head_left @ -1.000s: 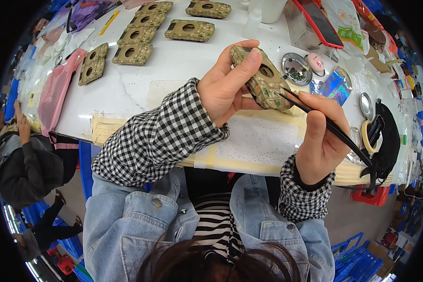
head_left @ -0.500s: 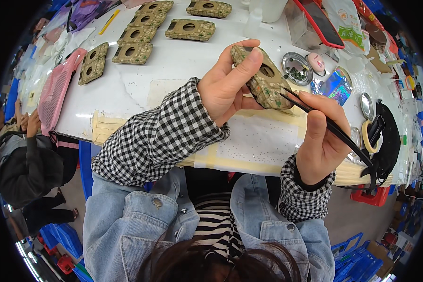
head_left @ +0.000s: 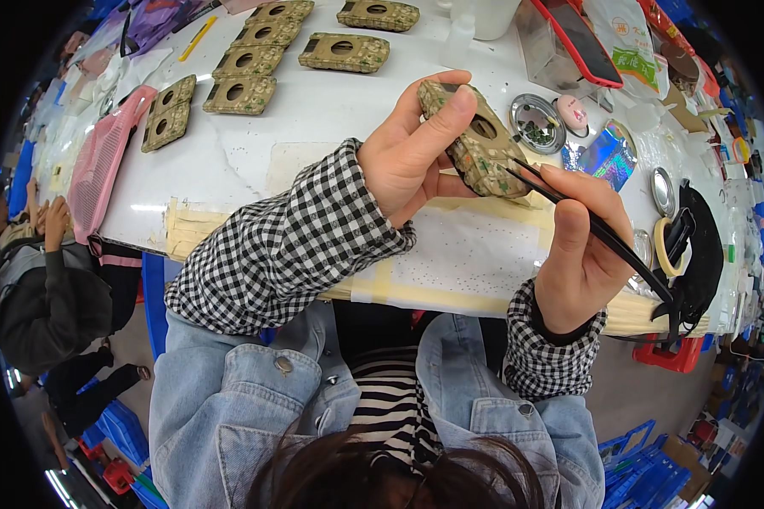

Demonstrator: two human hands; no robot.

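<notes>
Left hand point(head_left: 407, 157) grips camouflage case point(head_left: 474, 146), raised above worktop point(head_left: 314, 127) near front edge. Right hand point(head_left: 581, 254) pinches black tweezers point(head_left: 590, 225), tips touching case. More cases point(head_left: 246, 76) toward far-left corner.

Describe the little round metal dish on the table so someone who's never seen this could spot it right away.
On the white table, look just right of the camouflage case in the left hand. The round metal dish there holds tiny dark bits, unlike the empty metal lid farther right.
</notes>
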